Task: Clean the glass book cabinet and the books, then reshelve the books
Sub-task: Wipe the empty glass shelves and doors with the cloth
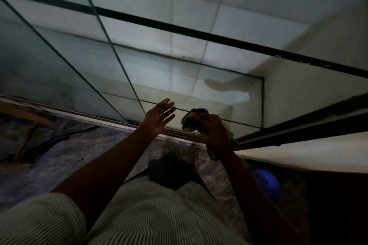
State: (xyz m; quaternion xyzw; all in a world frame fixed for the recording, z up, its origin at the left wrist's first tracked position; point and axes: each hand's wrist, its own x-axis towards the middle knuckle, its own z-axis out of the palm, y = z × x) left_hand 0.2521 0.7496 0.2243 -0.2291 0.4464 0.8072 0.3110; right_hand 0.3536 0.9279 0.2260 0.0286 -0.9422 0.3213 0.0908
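Looking across the glass shelf [209, 93] from its left end, you see the sliding glass pane [59, 51] covering that side of the glass book cabinet [298, 89]; the shelf itself shows only on the open side. No books are in view.

Over the shelf's front edge, your left hand [159, 118] is open, palm turned inward and fingers spread and straight, holding nothing. Whether its fingertips touch the glass cannot be told.

Just to the right, at the same front edge, your right hand [215, 131] grips a bunched dark cloth [192, 118], which pokes out toward the left hand.

Farther right and deeper in, toward the shelf's back right corner, lies a wet streak [227, 89]. Its long axis runs side to side, roughly parallel with the shelf's front edge. Through the glass it is unclear whether it sits on this shelf or on a surface below.

The streak lies ahead of the cloth hand and slightly right, so your right hand is the nearer one. The likely wipe runs forward from the front edge, then along the streak's length.
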